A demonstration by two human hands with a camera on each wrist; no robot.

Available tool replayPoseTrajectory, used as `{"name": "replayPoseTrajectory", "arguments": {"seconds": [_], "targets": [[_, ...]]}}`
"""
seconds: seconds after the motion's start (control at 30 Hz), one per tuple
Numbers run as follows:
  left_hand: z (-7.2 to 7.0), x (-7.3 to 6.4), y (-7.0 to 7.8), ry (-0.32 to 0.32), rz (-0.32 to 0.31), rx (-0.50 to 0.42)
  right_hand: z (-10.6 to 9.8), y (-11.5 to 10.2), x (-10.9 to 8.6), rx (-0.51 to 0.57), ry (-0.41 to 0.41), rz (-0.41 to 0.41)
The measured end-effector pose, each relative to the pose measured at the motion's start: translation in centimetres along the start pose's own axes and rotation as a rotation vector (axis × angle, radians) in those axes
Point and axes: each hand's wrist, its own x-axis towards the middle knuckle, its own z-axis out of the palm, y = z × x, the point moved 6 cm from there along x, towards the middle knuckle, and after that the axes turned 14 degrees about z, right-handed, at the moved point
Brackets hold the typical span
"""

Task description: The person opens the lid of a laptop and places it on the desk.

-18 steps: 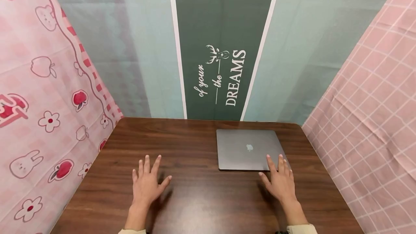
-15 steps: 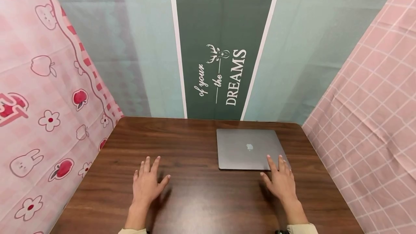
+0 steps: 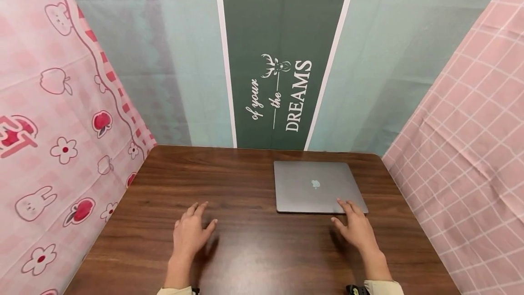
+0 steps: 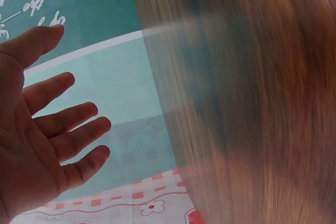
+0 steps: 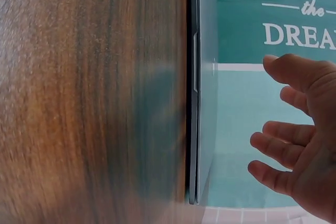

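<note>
A closed grey laptop (image 3: 299, 190) with an apple logo lies flat at the right rear of the wooden table (image 3: 229, 258). My right hand (image 3: 358, 231) hovers over the table in front of the laptop, its fingertips overlapping the lid's front right corner in the head view. In the right wrist view, that hand (image 5: 310, 129) is apart from the laptop's front edge (image 5: 193, 108), fingers spread and holding nothing. On the left, my left hand (image 3: 190, 233) hangs over bare wood. The left wrist view shows the same hand (image 4: 42, 124) with relaxed fingers and nothing in it.
Behind the table hangs a green cloth (image 3: 282, 22) with white lettering. A pink patterned cloth (image 3: 73, 122) borders the left side, and a pink checked cloth (image 3: 462, 140) the right. A dark band (image 3: 356, 289) circles the right wrist.
Both hands' fingers have bent downward a little and drawn slightly closer together. The left hand has shifted a bit to the right. The laptop stays where it was.
</note>
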Motion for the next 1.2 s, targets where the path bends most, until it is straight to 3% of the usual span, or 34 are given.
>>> {"name": "replayPoseTrajectory", "arguments": {"seconds": [0.17, 0.4, 0.77, 1.2], "targets": [[0.5, 0.4, 0.8, 0.018, -0.019, -0.061, -0.1, 0.2, 0.1, 0.066, -0.025, -0.007], [1.9, 1.5, 2.3, 0.034, 0.039, -0.183, -0.5, 1.2, 0.7, 0.164, -0.018, -0.013], [5.1, 2.4, 4.1, 0.024, 0.1, -0.349, -0.3, 4.1, 1.3, 0.238, -0.033, 0.088], [8.0, 3.4, 5.7, -0.031, 0.082, -0.5, -0.1, 6.6, 1.7, 0.323, -0.063, 0.221]]}}
